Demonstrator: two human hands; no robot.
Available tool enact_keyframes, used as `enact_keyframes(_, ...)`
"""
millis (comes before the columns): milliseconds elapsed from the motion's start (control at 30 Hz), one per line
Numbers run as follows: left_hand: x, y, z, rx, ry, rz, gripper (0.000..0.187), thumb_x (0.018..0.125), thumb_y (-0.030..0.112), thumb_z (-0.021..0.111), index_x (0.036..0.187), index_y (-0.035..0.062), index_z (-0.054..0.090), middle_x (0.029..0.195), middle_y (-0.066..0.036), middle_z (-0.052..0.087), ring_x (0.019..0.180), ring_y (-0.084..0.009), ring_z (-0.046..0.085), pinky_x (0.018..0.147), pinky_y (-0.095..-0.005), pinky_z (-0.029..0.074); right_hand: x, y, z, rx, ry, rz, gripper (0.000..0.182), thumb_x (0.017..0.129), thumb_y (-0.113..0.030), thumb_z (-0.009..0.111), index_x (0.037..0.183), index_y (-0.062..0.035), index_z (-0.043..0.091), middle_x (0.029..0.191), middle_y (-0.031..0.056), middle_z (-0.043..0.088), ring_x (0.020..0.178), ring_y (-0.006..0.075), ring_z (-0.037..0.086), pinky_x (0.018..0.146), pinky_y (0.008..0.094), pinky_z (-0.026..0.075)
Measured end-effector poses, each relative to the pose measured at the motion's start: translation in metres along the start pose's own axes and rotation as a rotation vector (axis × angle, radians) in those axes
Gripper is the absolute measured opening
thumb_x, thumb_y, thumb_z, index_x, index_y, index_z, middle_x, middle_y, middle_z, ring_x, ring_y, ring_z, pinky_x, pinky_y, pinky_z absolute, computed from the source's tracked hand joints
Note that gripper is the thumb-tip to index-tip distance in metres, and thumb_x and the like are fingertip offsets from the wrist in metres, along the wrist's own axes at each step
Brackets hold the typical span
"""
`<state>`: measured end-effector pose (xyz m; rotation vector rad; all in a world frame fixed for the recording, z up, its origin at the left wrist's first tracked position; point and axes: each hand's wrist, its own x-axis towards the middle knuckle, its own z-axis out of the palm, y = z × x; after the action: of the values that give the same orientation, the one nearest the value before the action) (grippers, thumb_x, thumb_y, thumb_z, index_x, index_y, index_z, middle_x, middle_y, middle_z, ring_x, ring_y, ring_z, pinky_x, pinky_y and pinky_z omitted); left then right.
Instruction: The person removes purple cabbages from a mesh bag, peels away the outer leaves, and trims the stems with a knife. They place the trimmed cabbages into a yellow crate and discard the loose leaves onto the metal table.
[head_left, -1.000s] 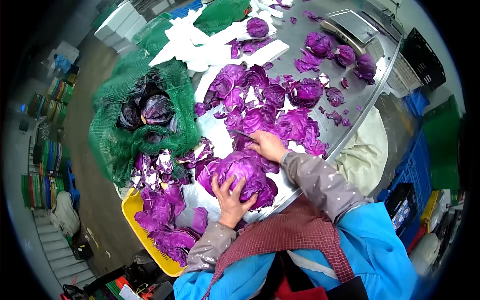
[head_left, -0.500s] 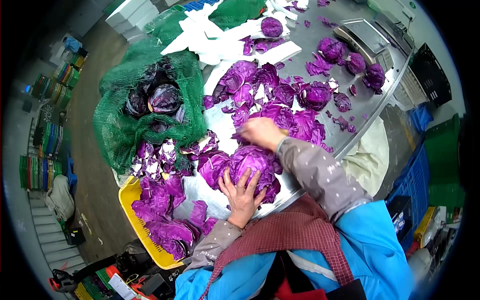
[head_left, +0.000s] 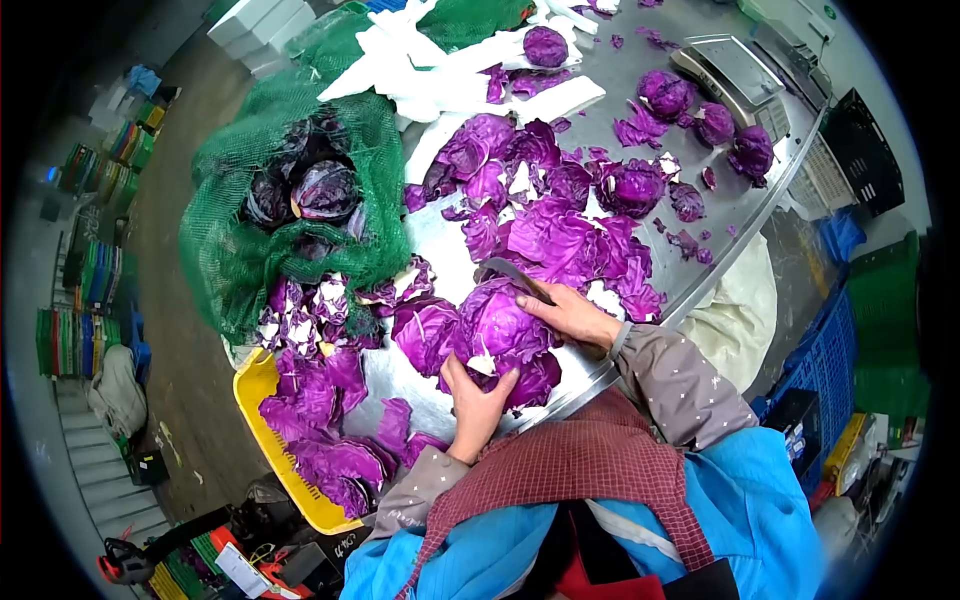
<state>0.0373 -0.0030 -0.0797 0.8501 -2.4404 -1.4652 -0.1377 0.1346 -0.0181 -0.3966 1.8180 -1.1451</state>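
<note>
A red cabbage (head_left: 505,322) with a pale cut stem end facing me sits at the near part of the metal table. Around its lower side my left hand (head_left: 476,402) grips, thumb on the right and fingers partly hidden. My right hand (head_left: 578,316) is closed on a knife (head_left: 518,276), whose curved blade lies over the cabbage's far side; the thumb rests against the leaves. Just left of this head is another piece of red cabbage (head_left: 424,334). Loose purple leaves (head_left: 555,240) are heaped beyond my hands.
A green mesh sack (head_left: 225,215) with dark cabbages lies at left, above a yellow crate (head_left: 262,420) of leaves. A scale (head_left: 735,80) stands at the far right of the metal table (head_left: 630,75). Several trimmed heads (head_left: 665,95) and white wrapping (head_left: 440,90) lie further back.
My right hand has come back toward me, from above the leaf heap to the cabbage's right side. The cabbage has turned, showing its stem end, and my left hand has shifted lower on it.
</note>
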Motion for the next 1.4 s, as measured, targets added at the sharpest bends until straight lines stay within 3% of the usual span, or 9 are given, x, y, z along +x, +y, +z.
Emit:
enact_keyframes(100, 0.009, 0.016, -0.013, -0.103, -0.021, 0.052, 0.094, 0.063, 0.032, 0.083, 0.131, -0.0085, 0.032, 0.123, -0.021, 0.036, 0.118, -0.0347, 0.038, 0.101, -0.0414, 0.033, 0.003, 0.02, 0.011, 0.047, 0.228, -0.307, 0.058, 0.09, -0.046, 0.055, 0.124, 0.0002, 0.05, 0.069, 0.002, 0.052, 0.056, 0.0095, 0.05, 0.049, 0.0273, 0.04)
enact_keyframes(267, 0.045, 0.092, -0.074, 0.058, -0.022, 0.578, 0.097, 0.059, 0.036, 0.085, 0.135, 0.0013, 0.036, 0.129, -0.015, 0.035, 0.124, -0.0297, 0.038, 0.105, -0.039, 0.034, -0.021, 0.019, 0.014, 0.794, -0.038, -0.298, 0.073, 0.089, -0.047, 0.057, 0.138, -0.0044, 0.024, 0.07, 0.0047, 0.054, 0.049, 0.009, 0.052, 0.041, 0.0204, 0.038)
enact_keyframes(333, 0.052, 0.1, -0.068, -0.497, 0.034, 0.398, 0.114, 0.056, 0.03, 0.088, 0.144, 0.0075, 0.018, 0.138, -0.013, 0.029, 0.128, -0.0277, 0.035, 0.106, -0.0406, 0.035, -0.025, 0.011, 0.016, 0.896, -0.074, -0.363, 0.078, 0.087, -0.041, 0.063, 0.14, -0.0063, 0.018, 0.069, 0.0063, 0.055, 0.052, 0.0111, 0.055, 0.041, 0.0193, 0.039)
enact_keyframes(400, 0.054, 0.109, -0.055, -0.754, -0.101, 0.358, 0.122, 0.057, 0.029, 0.088, 0.145, 0.0101, 0.006, 0.141, -0.014, 0.023, 0.128, -0.0282, 0.033, 0.106, -0.0403, 0.034, -0.031, 0.002, 0.018, 0.837, -0.039, -0.428, 0.044, 0.086, -0.036, 0.065, 0.109, -0.008, 0.04, 0.076, 0.0076, 0.056, 0.053, 0.0119, 0.053, 0.043, 0.0213, 0.04)
enact_keyframes(533, 0.069, 0.083, -0.03, -0.865, -0.102, 0.117, 0.111, 0.066, 0.016, 0.082, 0.145, 0.0106, 0.005, 0.138, -0.017, 0.028, 0.126, -0.0284, 0.034, 0.104, -0.0403, 0.034, -0.033, 0.015, 0.026, 0.856, 0.064, -0.353, 0.071, 0.085, -0.032, 0.067, 0.136, -0.0046, 0.027, 0.096, 0.0108, 0.062, 0.055, 0.0137, 0.054, 0.042, 0.0202, 0.039)
enact_keyframes(700, 0.081, 0.043, 0.001, -0.38, -0.093, 0.204, 0.103, 0.058, 0.02, 0.085, 0.138, 0.0067, 0.023, 0.133, -0.017, 0.03, 0.125, -0.0295, 0.035, 0.105, -0.0393, 0.032, -0.042, 0.032, 0.002, 0.557, 0.231, -0.088, 0.037, 0.094, -0.02, 0.054, 0.121, 0.0038, 0.05, 0.103, 0.0081, 0.063, 0.048, 0.004, 0.05, 0.039, 0.0166, 0.037)
enact_keyframes(933, 0.07, 0.063, 0.024, 0.045, 0.02, 0.418, 0.108, 0.052, 0.026, 0.087, 0.138, 0.0069, 0.023, 0.136, -0.021, 0.024, 0.128, -0.0391, 0.026, 0.108, -0.0487, 0.025, -0.047, 0.02, -0.013, -0.478, 0.649, -0.367, 0.05, 0.09, -0.021, 0.052, 0.134, -0.0046, 0.034, 0.104, 0.0176, 0.054, 0.097, 0.035, 0.058, 0.081, 0.0433, 0.047)
enact_keyframes(1067, 0.08, 0.065, 0.03, 0.146, 0.059, 0.54, 0.108, 0.055, 0.026, 0.086, 0.138, 0.0022, 0.021, 0.134, -0.023, 0.027, 0.126, -0.0411, 0.028, 0.106, -0.0511, 0.026, -0.039, 0.014, -0.007, -0.587, 0.603, -0.624, 0.055, 0.08, 0.001, 0.053, 0.133, -0.0119, 0.045, 0.106, 0.0139, 0.051, 0.095, 0.0298, 0.057, 0.075, 0.0365, 0.051)
enact_keyframes(1400, 0.096, 0.073, 0.032, 0.252, 0.084, 0.574, 0.102, 0.054, 0.021, 0.085, 0.134, -0.0044, 0.026, 0.127, -0.026, 0.034, 0.119, -0.0423, 0.034, 0.103, -0.0508, 0.029, -0.006, -0.008, -0.005, -0.745, 0.612, -0.594, 0.054, 0.079, -0.003, 0.053, 0.132, -0.0113, 0.046, 0.105, 0.0166, 0.048, 0.092, 0.0311, 0.058, 0.067, 0.038, 0.053)
